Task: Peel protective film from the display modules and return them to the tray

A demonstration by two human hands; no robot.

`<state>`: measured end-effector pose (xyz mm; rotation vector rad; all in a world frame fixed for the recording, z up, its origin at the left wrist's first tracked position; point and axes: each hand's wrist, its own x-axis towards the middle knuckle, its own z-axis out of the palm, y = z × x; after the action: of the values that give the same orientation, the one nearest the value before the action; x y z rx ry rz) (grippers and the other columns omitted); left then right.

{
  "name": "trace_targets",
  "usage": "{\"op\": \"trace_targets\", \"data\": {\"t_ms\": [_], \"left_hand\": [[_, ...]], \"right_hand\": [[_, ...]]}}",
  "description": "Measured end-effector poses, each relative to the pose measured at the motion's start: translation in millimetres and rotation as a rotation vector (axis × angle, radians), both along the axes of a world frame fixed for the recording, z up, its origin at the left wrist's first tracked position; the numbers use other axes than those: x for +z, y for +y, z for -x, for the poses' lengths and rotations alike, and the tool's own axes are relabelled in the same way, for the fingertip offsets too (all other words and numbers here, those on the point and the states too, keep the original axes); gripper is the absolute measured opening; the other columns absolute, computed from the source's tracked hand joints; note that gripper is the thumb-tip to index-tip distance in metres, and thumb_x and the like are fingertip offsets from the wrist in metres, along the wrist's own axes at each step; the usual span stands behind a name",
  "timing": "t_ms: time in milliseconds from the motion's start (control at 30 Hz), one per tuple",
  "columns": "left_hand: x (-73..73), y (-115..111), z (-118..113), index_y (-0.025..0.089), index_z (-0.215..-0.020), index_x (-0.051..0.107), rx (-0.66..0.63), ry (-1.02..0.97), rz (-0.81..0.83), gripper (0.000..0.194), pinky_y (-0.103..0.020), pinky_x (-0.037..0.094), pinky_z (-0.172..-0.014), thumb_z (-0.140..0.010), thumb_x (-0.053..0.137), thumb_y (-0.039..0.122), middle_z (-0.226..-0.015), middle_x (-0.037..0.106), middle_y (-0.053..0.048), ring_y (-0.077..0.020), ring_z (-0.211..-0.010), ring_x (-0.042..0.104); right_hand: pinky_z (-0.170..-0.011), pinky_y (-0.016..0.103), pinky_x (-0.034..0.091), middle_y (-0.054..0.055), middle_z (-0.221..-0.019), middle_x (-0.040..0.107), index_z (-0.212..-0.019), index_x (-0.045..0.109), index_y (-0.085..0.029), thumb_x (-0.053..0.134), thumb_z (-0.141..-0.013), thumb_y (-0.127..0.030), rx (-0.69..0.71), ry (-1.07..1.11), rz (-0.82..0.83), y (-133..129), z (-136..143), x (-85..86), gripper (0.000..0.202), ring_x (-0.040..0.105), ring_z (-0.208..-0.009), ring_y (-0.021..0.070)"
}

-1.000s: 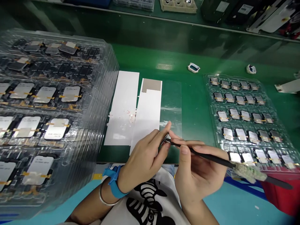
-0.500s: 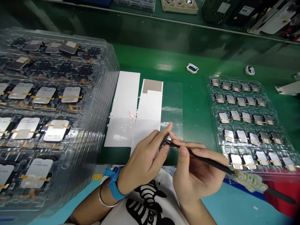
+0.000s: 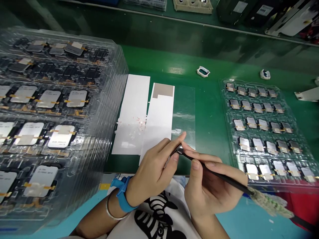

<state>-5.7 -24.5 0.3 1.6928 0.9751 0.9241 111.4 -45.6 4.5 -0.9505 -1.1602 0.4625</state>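
In the lower centre of the frame, the left hand (image 3: 156,169) has its thumb and forefinger closed on a thin dark-edged part (image 3: 175,149), probably tilted up so that its near face meets the tool. The fingers cover most of the part, so its outline cannot be told.

The right hand (image 3: 215,186) has its fingers clamped on a slim black tool (image 3: 224,178), likely tweezers, gripped low like a pen, presumably for fine control. Its tip ends at the part, between the two hands; whether it touches cannot be made out. A greenish-grey wrapping (image 3: 270,202) sits round the shaft behind the hand, in the lower right.

The part lies at the ends of the left thumb and forefinger, just left of the right forefinger's tip, raised over the green surface (image 3: 209,122). The hands come close together there, which likely helps them steady each other.

Near the centre, a left white strip (image 3: 133,106) and a right white strip (image 3: 159,122) lie flat beside a transparent sheet (image 3: 184,106), seemingly within short reach. Stacked clear trays (image 3: 112,99) at the left and a filled tray (image 3: 230,136) at the right flank the hands; their pockets presumably keep the modules apart.
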Motion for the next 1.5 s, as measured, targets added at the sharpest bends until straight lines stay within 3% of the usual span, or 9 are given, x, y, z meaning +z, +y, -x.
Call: {"op": "trace_targets", "data": {"t_ms": [367, 1500], "left_hand": [[0.2, -1.7, 1.5, 0.023, -0.154, 0.035, -0.008, -0.007, 0.002, 0.049, -0.032, 0.043, -0.068, -0.105, 0.031, 0.027, -0.091, 0.053, -0.005, -0.0174, -0.076, 0.051], [0.1, -0.4, 1.2, 0.024, -0.156, 0.029, -0.020, 0.016, 0.004, 0.051, -0.033, 0.045, -0.079, -0.105, 0.033, 0.025, -0.100, 0.054, -0.006, -0.0192, -0.088, 0.055]], "right_hand": [[-0.090, 0.047, 0.064, 0.002, -0.097, 0.070, -0.110, 0.054, -0.020, 0.059, -0.082, 0.009, 0.027, 0.019, 0.027, -2.6, -0.1, -2.7, 0.040, 0.072, -0.096, 0.0215], [-0.085, 0.047, 0.065, 0.001, -0.084, 0.067, -0.098, 0.053, -0.017, 0.058, -0.086, 0.003, -0.082, 0.112, 0.085, 2.2, 5.1, 1.7, 0.025, 0.071, -0.079, 0.0175]]}}
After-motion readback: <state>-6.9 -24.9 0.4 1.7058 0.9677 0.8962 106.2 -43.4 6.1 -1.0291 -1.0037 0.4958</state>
